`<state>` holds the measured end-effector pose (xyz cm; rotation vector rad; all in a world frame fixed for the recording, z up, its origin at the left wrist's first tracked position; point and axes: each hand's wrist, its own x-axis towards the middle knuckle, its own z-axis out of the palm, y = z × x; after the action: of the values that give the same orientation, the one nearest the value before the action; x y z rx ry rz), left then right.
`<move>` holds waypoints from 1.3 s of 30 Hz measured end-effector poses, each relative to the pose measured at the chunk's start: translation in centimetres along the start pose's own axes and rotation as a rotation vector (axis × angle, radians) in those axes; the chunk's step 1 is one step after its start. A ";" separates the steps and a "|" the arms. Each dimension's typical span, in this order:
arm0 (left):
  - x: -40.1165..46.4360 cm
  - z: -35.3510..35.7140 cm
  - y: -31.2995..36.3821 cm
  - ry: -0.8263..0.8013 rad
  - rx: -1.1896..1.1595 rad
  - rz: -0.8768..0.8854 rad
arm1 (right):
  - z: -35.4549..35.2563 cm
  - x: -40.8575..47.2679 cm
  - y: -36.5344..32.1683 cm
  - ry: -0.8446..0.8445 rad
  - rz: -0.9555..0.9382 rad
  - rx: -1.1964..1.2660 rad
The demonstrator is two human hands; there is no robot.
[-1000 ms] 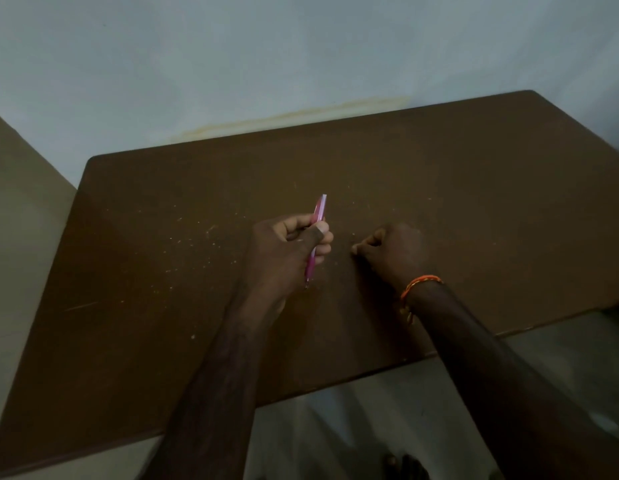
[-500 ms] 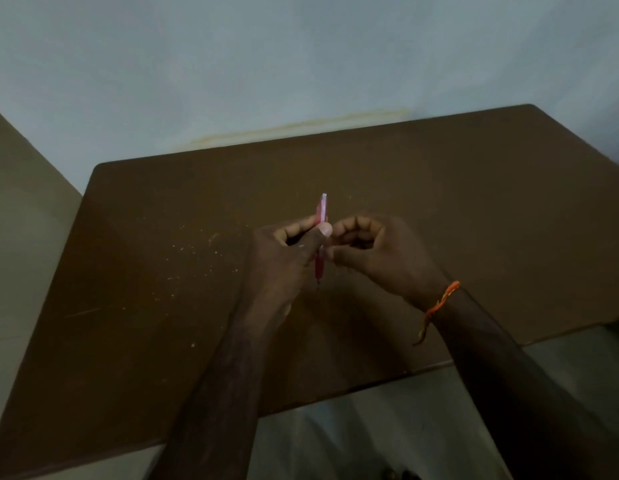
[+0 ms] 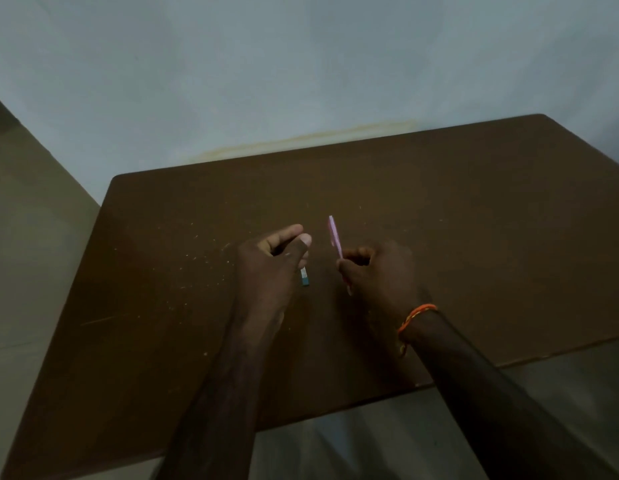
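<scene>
Brown table (image 3: 474, 209) filled view, pale specks (image 3: 197, 258) scattered across it. Left hand (image 3: 266, 268) was above centre, fingers curled round small white-and-blue piece (image 3: 304, 278), its end poking out below. Right hand (image 3: 380, 275) was just beside, not touching, fingertips pinching pink pen (image 3: 335, 239), nearly upright. Orange thread (image 3: 415, 313) circled right wrist.

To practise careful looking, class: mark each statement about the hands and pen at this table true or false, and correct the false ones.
1. The right hand grips the pink pen. True.
2. The orange wrist band is on the left wrist. False: it is on the right wrist.
3. The left hand holds a small piece with a blue-green end. True.
4. The two hands touch each other. False: a gap of table shows between them.
</scene>
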<state>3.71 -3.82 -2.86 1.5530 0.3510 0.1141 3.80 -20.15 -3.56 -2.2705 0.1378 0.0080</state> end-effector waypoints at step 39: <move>1.1 -3.6 -3.4 0.003 0.082 -0.223 | 7.2 -0.5 -2.9 0.134 -0.013 0.056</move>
<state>3.24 -0.15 -6.28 1.5836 0.5341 -0.0733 3.85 -12.73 -6.00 -2.2152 0.1916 -0.1540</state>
